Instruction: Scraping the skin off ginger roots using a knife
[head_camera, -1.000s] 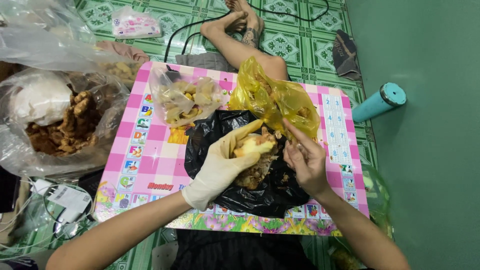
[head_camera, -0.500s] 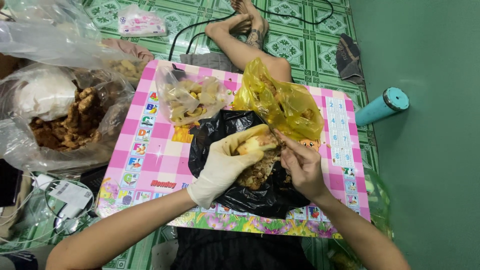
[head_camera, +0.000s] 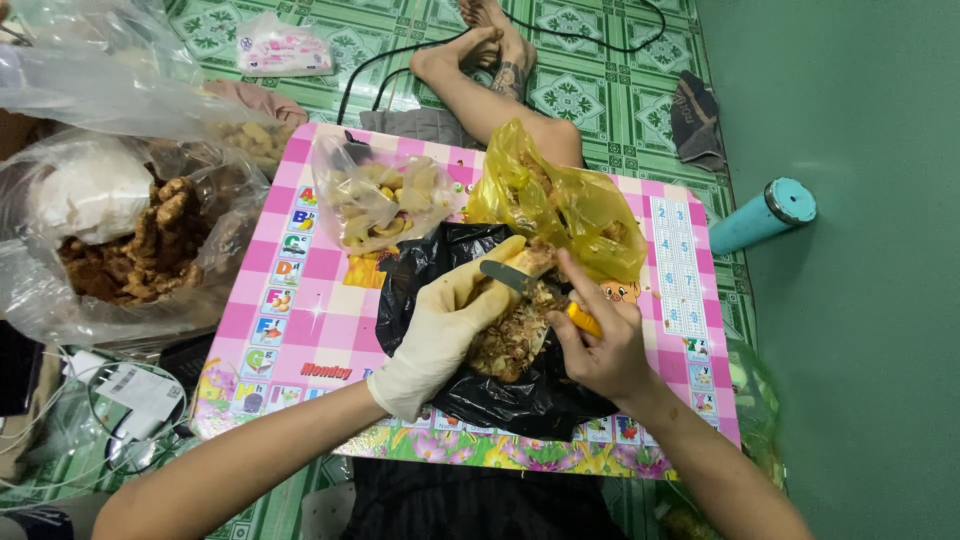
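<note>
Lying open mid-worktop, black bag (head_camera: 520, 395) holds brown peelings; gloved left hand (head_camera: 450, 325) grips a ginger root (head_camera: 528, 262) above it, right hand (head_camera: 600, 345) closed on a yellow-handled knife (head_camera: 520, 285).

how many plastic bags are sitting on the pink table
3: a clear bag of peeled pieces at the far left, a yellow bag at the far middle, and a black bag spread under the gloved left hand and right hand. More bags lie off the table.
</note>
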